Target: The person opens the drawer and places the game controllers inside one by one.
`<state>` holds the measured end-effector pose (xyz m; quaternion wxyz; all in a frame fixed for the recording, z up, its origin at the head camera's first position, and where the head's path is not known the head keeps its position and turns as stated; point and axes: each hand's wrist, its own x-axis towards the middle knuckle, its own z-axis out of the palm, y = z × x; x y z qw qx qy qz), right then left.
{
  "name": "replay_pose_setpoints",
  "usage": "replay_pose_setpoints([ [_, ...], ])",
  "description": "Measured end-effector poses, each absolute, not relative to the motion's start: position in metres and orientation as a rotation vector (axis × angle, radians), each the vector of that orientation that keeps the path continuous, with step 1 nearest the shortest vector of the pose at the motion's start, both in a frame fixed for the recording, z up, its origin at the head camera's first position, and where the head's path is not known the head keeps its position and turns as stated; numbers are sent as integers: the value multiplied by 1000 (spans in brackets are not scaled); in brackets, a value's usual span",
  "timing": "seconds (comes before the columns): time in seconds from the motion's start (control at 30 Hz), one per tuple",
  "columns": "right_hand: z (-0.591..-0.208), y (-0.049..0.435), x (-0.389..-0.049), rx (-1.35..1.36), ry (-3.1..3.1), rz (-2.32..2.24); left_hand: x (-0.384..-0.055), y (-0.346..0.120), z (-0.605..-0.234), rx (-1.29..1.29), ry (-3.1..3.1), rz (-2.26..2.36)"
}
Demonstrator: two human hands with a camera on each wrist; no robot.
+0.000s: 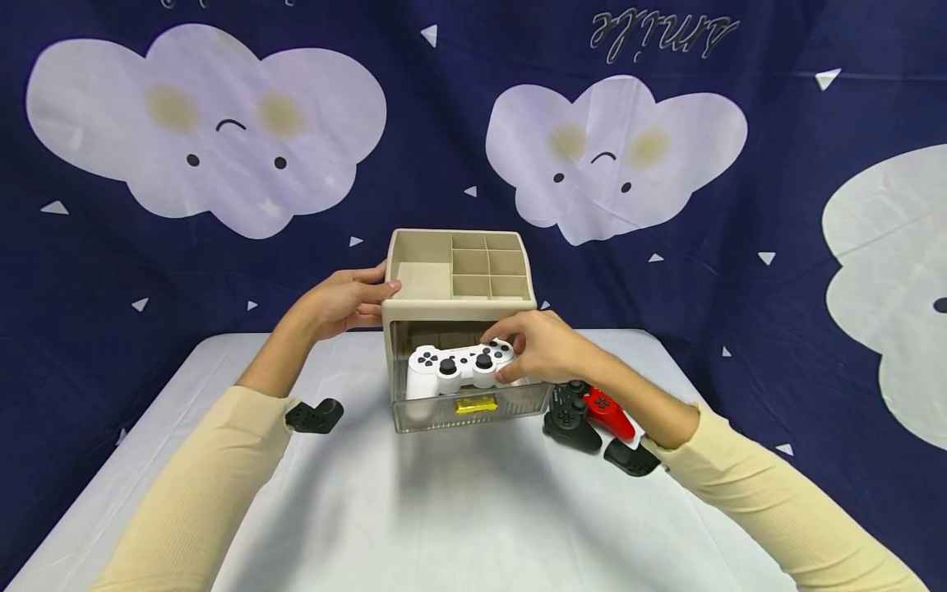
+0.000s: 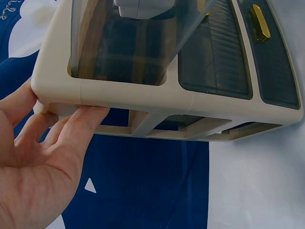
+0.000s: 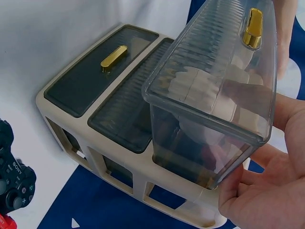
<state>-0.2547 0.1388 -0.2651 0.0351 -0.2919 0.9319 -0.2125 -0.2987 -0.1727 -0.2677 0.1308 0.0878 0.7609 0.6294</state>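
Observation:
A beige drawer organizer (image 1: 459, 311) stands on the table, its top divided into compartments. Its clear top drawer (image 1: 436, 418), which has a gold handle (image 1: 476, 404), is pulled out toward me. Inside that drawer lies a white game controller (image 1: 464, 370), dark sticks and buttons facing up. My right hand (image 1: 546, 341) pinches the controller's right end between thumb and fingers; the right wrist view shows part of this hand through the clear drawer wall. On the organizer's upper left side, my left hand (image 1: 344, 300) grips the edge, thumb over the top rim and fingers along the side.
Right of the organizer, a black game controller (image 1: 568, 421) and a red game controller (image 1: 608, 411) lie close together, under my right forearm. Two lower drawers show in the right wrist view, the bottom drawer (image 3: 78, 90) closed. A dark blue curtain (image 1: 436, 123) hangs behind the white table (image 1: 473, 518).

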Motion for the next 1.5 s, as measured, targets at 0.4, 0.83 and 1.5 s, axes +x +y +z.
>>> replay_pose_setpoints([
  [0.4,-261,150,-245,-879,2924,-821,-299,-172,-268,264,2213,1821],
  [0.83,-254,169,-227,-870,2920,-819,-300,-175,-267,261,2212,1817],
  [1.5,-269,185,-220,-705,2829,-899,-299,-174,-267,265,2210,1814],
])
